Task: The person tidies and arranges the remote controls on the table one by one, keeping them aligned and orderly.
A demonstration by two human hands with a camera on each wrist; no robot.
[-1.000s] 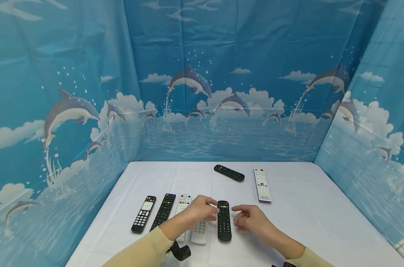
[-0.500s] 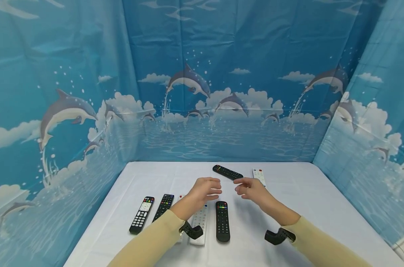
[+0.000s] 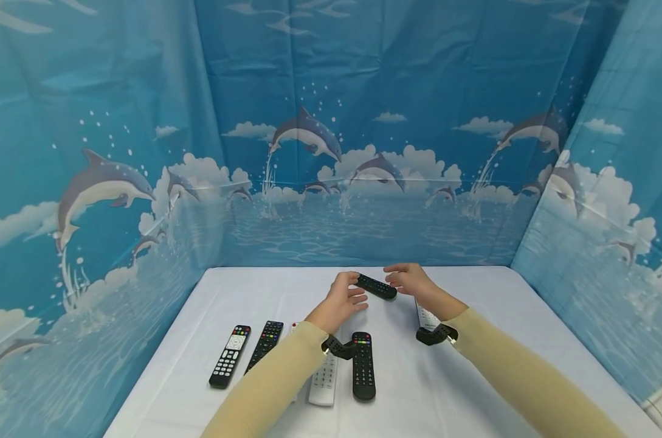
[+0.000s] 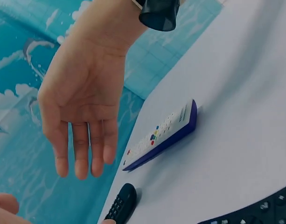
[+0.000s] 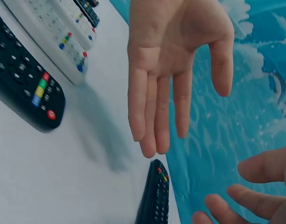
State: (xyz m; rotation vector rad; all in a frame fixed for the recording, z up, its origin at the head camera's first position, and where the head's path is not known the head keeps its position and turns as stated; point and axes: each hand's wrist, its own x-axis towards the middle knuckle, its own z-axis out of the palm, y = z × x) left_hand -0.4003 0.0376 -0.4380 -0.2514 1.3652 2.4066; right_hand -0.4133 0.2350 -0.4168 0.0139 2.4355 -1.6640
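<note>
While two hands [image 3: 340,302] [image 3: 416,286] flank one remote [image 3: 377,287], six others [image 3: 230,357] [image 3: 265,344] [image 3: 294,327] [image 3: 323,383] [image 3: 363,368] [image 3: 427,317] lie elsewhere.

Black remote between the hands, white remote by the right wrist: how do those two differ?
The black remote has a black case; the white remote has a white top and, in the left wrist view, a purple-blue side. The black remote lies slantwise across the table; the white remote runs more front to back. Both lie flat with buttons up.

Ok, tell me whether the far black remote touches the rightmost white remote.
Apart: in the left wrist view, white cloth shows between the far black remote and the rightmost white remote.
</note>
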